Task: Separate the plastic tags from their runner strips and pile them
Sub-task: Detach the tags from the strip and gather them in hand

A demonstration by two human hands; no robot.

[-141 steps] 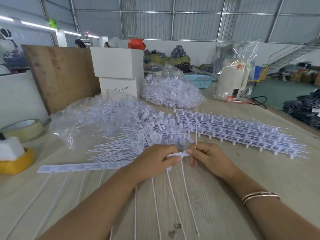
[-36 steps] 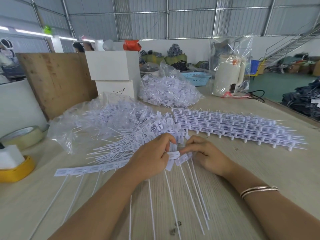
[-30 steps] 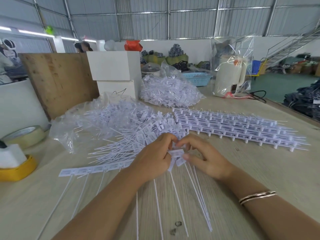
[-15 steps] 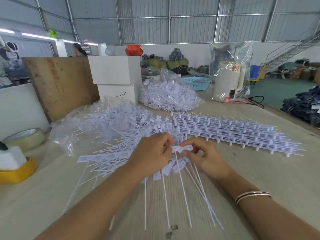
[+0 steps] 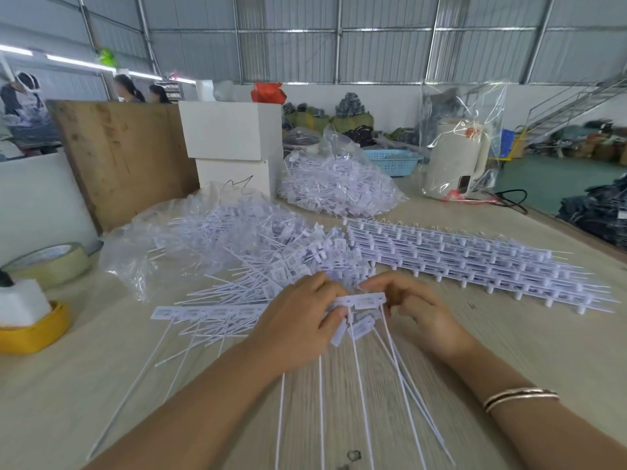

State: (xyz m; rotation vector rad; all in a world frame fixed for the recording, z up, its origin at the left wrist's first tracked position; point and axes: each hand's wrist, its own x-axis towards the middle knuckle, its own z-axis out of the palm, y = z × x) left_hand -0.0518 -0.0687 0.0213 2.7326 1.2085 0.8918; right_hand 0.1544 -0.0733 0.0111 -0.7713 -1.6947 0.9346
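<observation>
Now we pinch a tag btwn both hands: left hand & right hand each grip one end, just above table, w/ loose pile right behind.

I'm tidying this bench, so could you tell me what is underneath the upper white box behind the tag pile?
The upper white cardboard box sits on a second, narrower white box with a black scribble. The loose bag of white plastic tags hides that box's base.
</observation>
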